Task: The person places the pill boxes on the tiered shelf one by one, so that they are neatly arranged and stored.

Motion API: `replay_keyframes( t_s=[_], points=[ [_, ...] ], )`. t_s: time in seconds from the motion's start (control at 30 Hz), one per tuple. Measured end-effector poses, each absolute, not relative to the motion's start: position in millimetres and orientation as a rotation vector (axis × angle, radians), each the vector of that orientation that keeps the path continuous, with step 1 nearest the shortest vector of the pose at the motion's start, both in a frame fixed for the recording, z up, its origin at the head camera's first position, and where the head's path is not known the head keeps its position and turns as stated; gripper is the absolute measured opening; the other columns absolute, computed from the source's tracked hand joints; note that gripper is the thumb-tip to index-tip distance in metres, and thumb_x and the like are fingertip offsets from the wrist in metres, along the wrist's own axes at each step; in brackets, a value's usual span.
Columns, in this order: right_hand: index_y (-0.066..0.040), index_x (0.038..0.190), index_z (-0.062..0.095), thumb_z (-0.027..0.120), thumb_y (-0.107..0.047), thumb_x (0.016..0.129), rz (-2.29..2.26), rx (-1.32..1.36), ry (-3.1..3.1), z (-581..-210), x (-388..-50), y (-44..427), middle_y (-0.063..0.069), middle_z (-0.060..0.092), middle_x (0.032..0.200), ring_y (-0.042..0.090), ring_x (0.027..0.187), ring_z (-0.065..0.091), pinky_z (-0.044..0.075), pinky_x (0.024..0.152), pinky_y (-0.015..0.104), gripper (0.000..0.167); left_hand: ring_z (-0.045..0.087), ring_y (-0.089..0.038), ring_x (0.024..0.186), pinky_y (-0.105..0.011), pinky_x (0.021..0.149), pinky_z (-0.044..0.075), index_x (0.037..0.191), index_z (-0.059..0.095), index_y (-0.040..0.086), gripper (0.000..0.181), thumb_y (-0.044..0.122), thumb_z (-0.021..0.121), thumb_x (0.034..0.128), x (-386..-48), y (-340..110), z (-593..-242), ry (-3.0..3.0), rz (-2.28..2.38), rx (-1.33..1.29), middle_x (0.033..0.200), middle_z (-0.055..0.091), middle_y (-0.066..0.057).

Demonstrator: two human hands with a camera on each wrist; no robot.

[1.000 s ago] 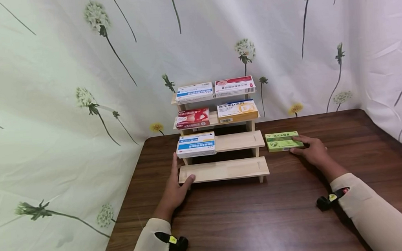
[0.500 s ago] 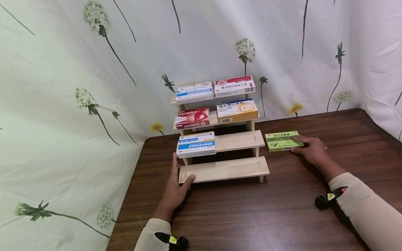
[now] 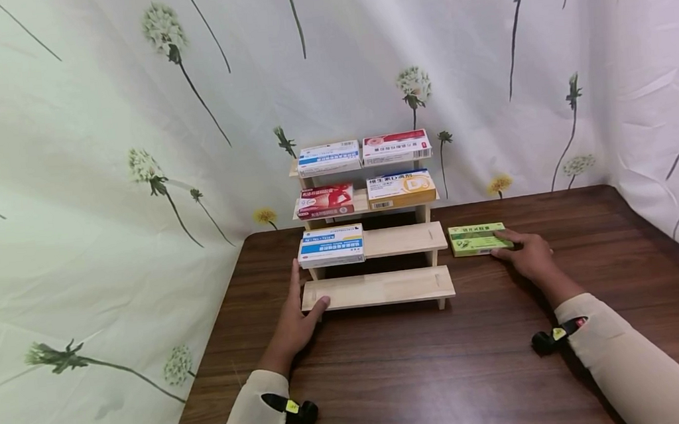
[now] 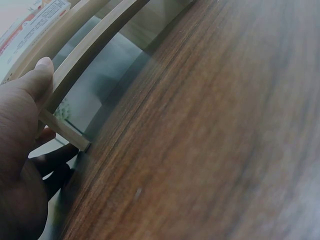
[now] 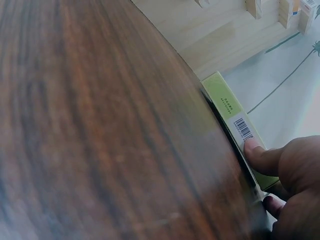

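Observation:
My right hand (image 3: 531, 257) pinches the right end of a green medicine box (image 3: 478, 239), which lies flat on the table right of a stepped wooden rack (image 3: 402, 285). In the right wrist view the thumb (image 5: 262, 157) presses the box's side beside a barcode. My left hand (image 3: 293, 322) holds the left end of the rack's lowest step. Its thumb (image 4: 41, 75) lies at the step's front edge, the other fingers behind the leg in the left wrist view. A blue-and-white medicine box (image 3: 331, 246) occupies the left half of the step above.
Higher up sit a red box (image 3: 325, 201), a yellow-and-white vitamin D box (image 3: 401, 188), a blue-and-white box (image 3: 328, 158) and a red-and-white box (image 3: 397, 147). The dark wooden table (image 3: 389, 381) meets a flower-printed cloth (image 3: 327, 60) behind the rack.

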State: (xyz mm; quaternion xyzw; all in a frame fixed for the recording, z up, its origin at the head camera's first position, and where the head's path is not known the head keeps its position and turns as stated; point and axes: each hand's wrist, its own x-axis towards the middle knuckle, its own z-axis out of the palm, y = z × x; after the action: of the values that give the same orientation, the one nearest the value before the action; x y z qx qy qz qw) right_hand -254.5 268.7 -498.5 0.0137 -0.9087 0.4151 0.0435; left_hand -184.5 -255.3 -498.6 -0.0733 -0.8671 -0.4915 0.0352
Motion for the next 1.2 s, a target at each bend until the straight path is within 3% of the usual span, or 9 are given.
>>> replay_keyframes(
  t_s=[0.2, 0.33, 1.2],
  points=[
    [-0.007, 0.158, 0.057, 0.076, -0.028, 0.106, 1.262, 0.004, -2.767, -498, -254, 268, 0.025, 0.044, 0.168, 0.059, 0.156, 0.033, 0.027, 0.123, 0.076, 0.060, 0.039, -0.044, 0.161, -0.070, 0.130, 0.026, 0.172, -0.011, 0.050, 0.106, 0.048, 0.072, 0.1060, -184, -255, -499, -2.663, -1.494, -0.225, 0.175, 0.037, -0.021],
    [-0.006, 0.159, 0.056, 0.075, -0.026, 0.107, 1.279, -0.005, -2.764, -497, -252, 268, 0.025, 0.044, 0.167, 0.059, 0.156, 0.035, 0.033, 0.121, 0.074, 0.059, 0.041, -0.044, 0.160, -0.069, 0.129, 0.028, 0.172, -0.011, 0.050, 0.106, 0.047, 0.072, 0.1061, -184, -255, -500, -2.659, -1.498, -0.230, 0.174, 0.038, -0.021],
    [-0.005, 0.155, 0.061, 0.075, -0.027, 0.106, 1.360, -0.107, -2.598, -484, -245, 260, 0.022, 0.048, 0.164, 0.055, 0.155, 0.040, 0.039, 0.120, 0.070, 0.055, 0.038, -0.043, 0.162, -0.069, 0.131, 0.025, 0.171, -0.012, 0.052, 0.106, 0.048, 0.071, 0.1062, -185, -255, -498, -2.681, -1.497, -0.205, 0.175, 0.037, -0.019]
  ],
)
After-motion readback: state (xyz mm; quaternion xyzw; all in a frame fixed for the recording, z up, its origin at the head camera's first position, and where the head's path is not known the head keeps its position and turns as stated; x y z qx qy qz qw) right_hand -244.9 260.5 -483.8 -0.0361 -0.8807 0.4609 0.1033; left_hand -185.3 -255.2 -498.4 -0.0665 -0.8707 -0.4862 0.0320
